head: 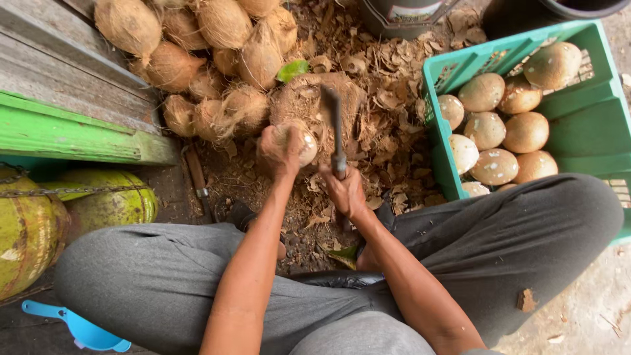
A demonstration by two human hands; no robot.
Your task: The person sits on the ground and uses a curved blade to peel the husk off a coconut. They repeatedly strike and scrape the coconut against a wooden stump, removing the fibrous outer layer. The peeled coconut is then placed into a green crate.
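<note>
On the ground between the seated person's knees, at the centre of the head view: one partly peeled coconut (299, 141), pale shell showing, held in the left hand (279, 150), whose fingers are closed around its near side; the nut rests against a worn wooden chopping block (315, 98) just behind it. Right hand (345, 190): closed tight on the handle of a dark-bladed knife (336, 128), blade upright and standing just right of the coconut, its tip over the block. Behind the block: a heap of brown, fibrous husked coconuts (210, 52), piled against grey wooden boards (46, 46); one green leaf (292, 69) lies at the heap's edge. Around the block: a thick litter of brown husk chips (388, 98) covering the ground. To the right: a green plastic crate (582, 125), holding about ten smooth, pale-brown peeled coconuts (499, 131), touching one another; the crate stands just beside the person's right knee. To the left: a green-painted plank (66, 131), and under it large green unhusked coconuts (105, 204) with a chain (52, 192) across them. Lower left corner: a blue plastic funnel (82, 329). Grey trousers (151, 276) cover both bent legs. At the top edge: the bases of two dark containers (401, 16), only partly in view.
</note>
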